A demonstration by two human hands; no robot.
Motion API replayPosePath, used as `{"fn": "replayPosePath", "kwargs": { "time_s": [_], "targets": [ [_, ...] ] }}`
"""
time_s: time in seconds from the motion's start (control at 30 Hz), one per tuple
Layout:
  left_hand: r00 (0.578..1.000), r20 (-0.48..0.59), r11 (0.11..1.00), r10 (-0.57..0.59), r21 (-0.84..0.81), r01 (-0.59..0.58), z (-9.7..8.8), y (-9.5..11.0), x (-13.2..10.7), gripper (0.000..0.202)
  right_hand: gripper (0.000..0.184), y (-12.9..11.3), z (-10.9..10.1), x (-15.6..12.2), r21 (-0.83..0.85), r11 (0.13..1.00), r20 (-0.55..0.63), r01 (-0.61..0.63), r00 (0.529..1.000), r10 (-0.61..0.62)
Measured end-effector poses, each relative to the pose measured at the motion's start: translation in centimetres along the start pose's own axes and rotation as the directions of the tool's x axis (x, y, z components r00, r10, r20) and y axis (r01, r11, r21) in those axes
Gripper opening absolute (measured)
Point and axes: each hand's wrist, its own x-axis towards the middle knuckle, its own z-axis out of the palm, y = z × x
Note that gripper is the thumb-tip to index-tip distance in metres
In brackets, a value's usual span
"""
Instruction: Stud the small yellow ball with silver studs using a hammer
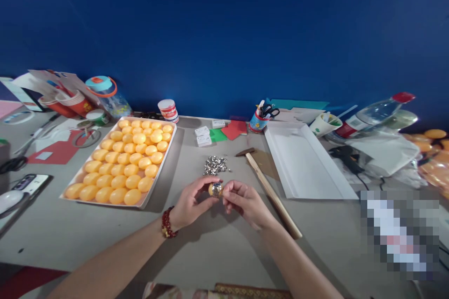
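Near the middle of the table my left hand (192,203) curls its thumb and fingers around an orange ping-pong ball (211,190). Shiny silver studs, which look like thumbtacks, cover much of the ball's visible side. My right hand (243,200) is closed in a pinch at the ball's right edge; whatever lies between those fingertips is too small to make out. Just beyond both hands is a loose pile of small silver tacks (214,166). To the left, a shallow white box (143,203) holds rows of orange ping-pong balls (118,169).
Right of my hands lies a wooden-handled hammer (273,194), beside a white tray (308,163). Small white boxes (203,136), red paper (235,129) and a cup of scissors and pens (258,123) stand behind. A plastic bottle (372,114) leans at the right.
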Motion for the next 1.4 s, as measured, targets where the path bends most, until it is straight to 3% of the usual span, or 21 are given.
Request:
{"fn": "replayPosePath", "kwargs": {
  "time_s": [0.67, 1.4],
  "targets": [
    [0.998, -0.032, 0.987, 0.046, 0.156, -0.041, -0.19, 0.31, 0.05, 0.037, 0.033, -0.01, 0.26, -0.15, -0.053, 0.998, 0.011, 0.038, 0.999, -0.037],
    [0.998, -0.022, 0.985, 0.066, 0.159, -0.062, -0.27, 0.85, 0.05, 0.037, 0.039, 0.0, 0.16, -0.2, -0.168, 0.983, 0.013, 0.077, 0.997, -0.075]
  ]
}}
